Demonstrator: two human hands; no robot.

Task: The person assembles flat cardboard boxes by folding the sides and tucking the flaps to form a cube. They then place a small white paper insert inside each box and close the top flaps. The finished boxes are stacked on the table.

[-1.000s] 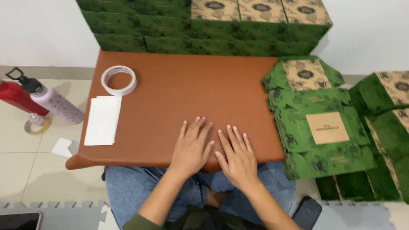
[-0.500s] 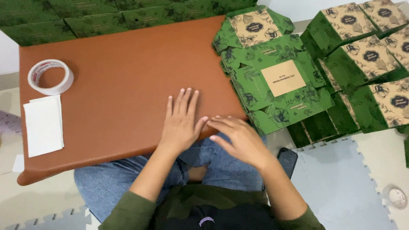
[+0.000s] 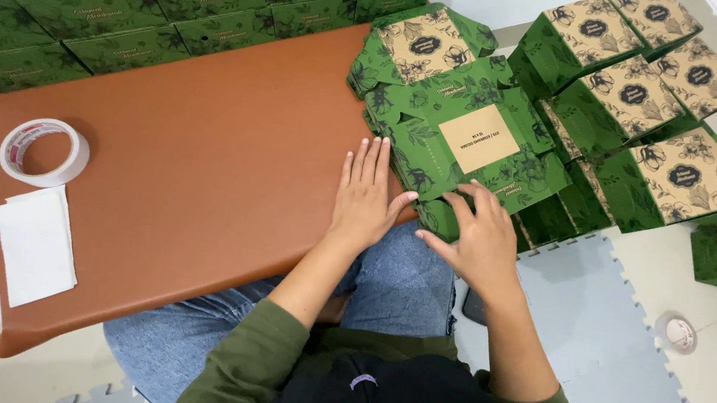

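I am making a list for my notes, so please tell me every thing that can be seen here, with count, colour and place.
Low brown table: one, centre.
Stack of flat green unfolded cardboard boxes: one stack, table's right edge.
Folded green boxes with beige patterned lids: several, floor at right.
Row of stacked green boxes: many, behind the table.
Roll of clear tape: one, table's left side.
White paper sheets: one small pile, table's left corner.
Second tape roll: one, floor at right.
Grey foam mat: floor, lower right.
Left hand: flat on the table.
Right hand: fingers on the flat stack's edge.
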